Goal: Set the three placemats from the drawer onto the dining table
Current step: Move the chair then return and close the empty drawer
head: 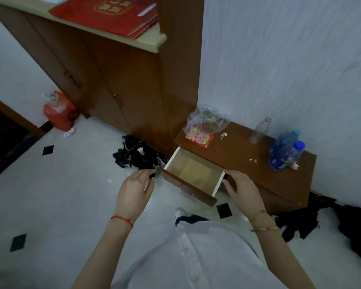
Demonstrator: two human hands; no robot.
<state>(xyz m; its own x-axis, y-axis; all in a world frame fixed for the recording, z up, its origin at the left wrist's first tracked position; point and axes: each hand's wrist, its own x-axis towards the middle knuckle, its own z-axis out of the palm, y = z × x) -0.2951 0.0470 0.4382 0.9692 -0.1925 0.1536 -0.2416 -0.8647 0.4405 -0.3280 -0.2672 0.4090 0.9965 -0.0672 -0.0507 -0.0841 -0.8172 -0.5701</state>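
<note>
Red up in the upper left of the frame, a flat red paper bag (pixel 108 15) lying on the cream shelf (pixel 152 41), and lower left a red plastic bag (pixel 57 111) slumped on the white tiled floor (pixel 50 184). Moving towards centre, the left hand (pixel 133 188) hovers just beside the brown wooden drawer (pixel 193 178), fingers loosely curled, gripping nothing that I can see. The drawer is pulled out, pale inside, and no placemats show in it; where they are I cannot tell, and no dining table is in view. Right of the drawer, the right hand (pixel 241 187) sits at its far side, fingers relaxed and bent, touching or nearly so. Further right, a blue plastic bottle (pixel 284 155) stands on the low brown cabinet tabletop (pixel 244 151). Placemats ought to be light and floppy, so pinching a stack by opposite edges with both hands looks best.
</note>
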